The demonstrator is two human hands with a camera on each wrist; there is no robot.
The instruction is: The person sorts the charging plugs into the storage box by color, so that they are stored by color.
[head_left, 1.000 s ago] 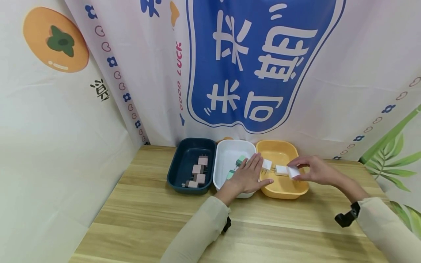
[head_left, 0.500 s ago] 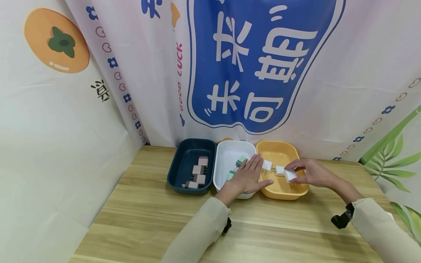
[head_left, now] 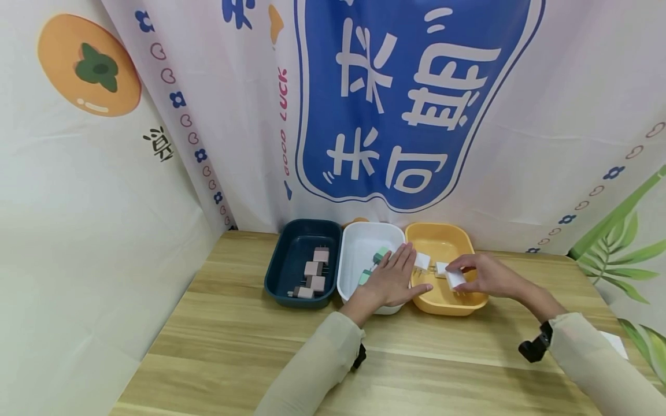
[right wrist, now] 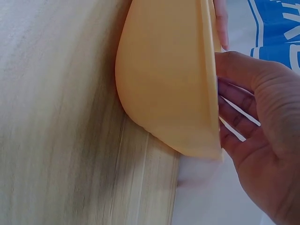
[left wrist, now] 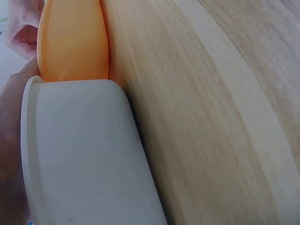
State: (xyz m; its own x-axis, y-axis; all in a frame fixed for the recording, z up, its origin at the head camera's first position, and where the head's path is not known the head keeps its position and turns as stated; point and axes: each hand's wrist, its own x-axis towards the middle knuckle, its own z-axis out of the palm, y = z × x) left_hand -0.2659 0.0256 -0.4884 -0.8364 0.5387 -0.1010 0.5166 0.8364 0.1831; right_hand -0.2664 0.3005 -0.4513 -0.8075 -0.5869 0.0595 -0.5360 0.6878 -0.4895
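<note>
My right hand (head_left: 489, 276) pinches a white plug charger (head_left: 455, 279) between thumb and fingers, over the yellow tray (head_left: 432, 231). Two more white chargers lie in that tray: one (head_left: 422, 262) near its left wall, another (head_left: 441, 269) partly covered by the held one. In the right wrist view the tray wall hides the right fingertips. Straight-fingered, my left hand (head_left: 391, 282) lies over the right part of the white tray (head_left: 359, 230), its fingers at the rim shared with the yellow tray. Green chargers (head_left: 381, 254) show in the white tray, partly hidden by this hand.
A dark blue tray (head_left: 291, 254) at the left holds several pink-and-brown chargers (head_left: 315, 283). The three trays stand side by side on the wooden table (head_left: 218, 323), close to the printed curtain (head_left: 250, 173). A white item (head_left: 615, 343) peeks out beside the right sleeve.
My right hand has moved a little left with the white charger, which now covers more of the middle one. A white item has come into sight by the right sleeve. The left hand stays put.
</note>
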